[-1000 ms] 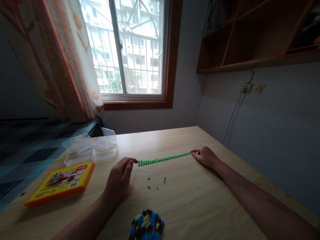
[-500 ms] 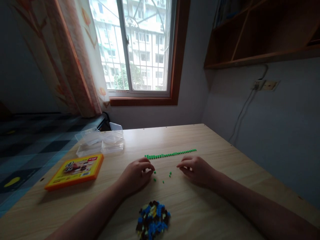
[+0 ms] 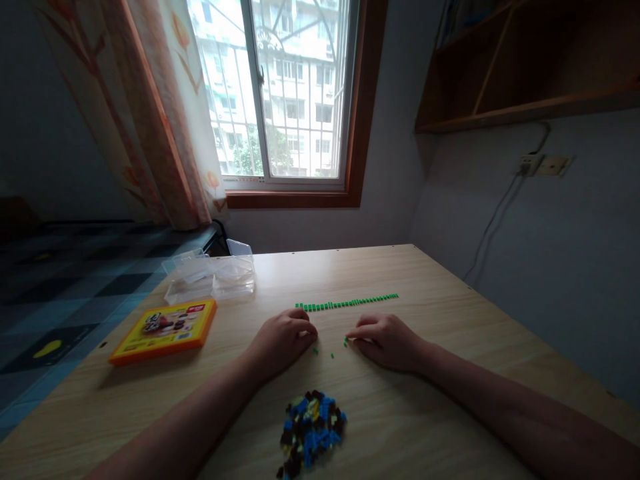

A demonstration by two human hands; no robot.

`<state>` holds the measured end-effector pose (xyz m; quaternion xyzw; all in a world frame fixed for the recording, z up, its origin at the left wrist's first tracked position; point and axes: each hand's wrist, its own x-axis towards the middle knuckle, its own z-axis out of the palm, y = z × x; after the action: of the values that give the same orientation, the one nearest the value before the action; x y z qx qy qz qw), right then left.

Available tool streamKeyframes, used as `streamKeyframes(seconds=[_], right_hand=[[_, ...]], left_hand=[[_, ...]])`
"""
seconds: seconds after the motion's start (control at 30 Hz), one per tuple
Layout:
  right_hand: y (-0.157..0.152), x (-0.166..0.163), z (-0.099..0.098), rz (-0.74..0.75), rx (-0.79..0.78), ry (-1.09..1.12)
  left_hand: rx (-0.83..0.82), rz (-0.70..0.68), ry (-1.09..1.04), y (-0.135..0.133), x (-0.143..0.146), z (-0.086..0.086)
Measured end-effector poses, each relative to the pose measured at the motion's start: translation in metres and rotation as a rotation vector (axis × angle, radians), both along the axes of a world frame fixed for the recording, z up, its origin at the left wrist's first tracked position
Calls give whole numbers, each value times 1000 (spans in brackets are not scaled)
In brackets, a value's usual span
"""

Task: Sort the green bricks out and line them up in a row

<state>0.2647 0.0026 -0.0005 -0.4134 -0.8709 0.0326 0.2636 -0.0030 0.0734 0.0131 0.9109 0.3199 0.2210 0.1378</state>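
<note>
My left hand (image 3: 287,339) rests on the table with thumb and fingertips pinched together. They cover the spot where a small green brick lay, and the brick itself is hidden. Another loose green brick (image 3: 315,351) lies just below those fingertips. My right hand (image 3: 387,340) is closed, its fingertips against a tiny green brick (image 3: 346,339), with one more close beneath. Between the hands lies a single green piece (image 3: 332,356). Beyond both hands runs a long row of small green bricks (image 3: 343,304), sorted roughly by size from left to right.
A pile of blue, brown and yellow bricks (image 3: 313,430) lies near me, between my forearms. On the left are an orange-yellow box (image 3: 165,330) and clear plastic trays (image 3: 210,280). The wooden table (image 3: 450,393) reaches toward the window wall; a shelf (image 3: 525,110) hangs at the right.
My left fingertips have closed over a loose green brick. My right hand has moved left, its fingertips reaching another green brick. The view has shifted slightly.
</note>
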Motion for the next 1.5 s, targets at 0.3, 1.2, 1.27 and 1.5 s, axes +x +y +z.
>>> streamKeyframes(seconds=[0.3, 1.2, 1.27, 1.5], right_hand=[[0, 2, -2, 27, 4, 23], [-2, -2, 0, 21, 77, -101], [-3, -2, 0, -22, 88, -149], [-3, 1, -4, -77, 70, -200]], left_hand=[[-75, 24, -12, 3, 1, 1], [-160, 154, -15, 0, 8, -1], [-153, 146, -1, -1, 9, 0], [-158, 65, 10, -5, 7, 3]])
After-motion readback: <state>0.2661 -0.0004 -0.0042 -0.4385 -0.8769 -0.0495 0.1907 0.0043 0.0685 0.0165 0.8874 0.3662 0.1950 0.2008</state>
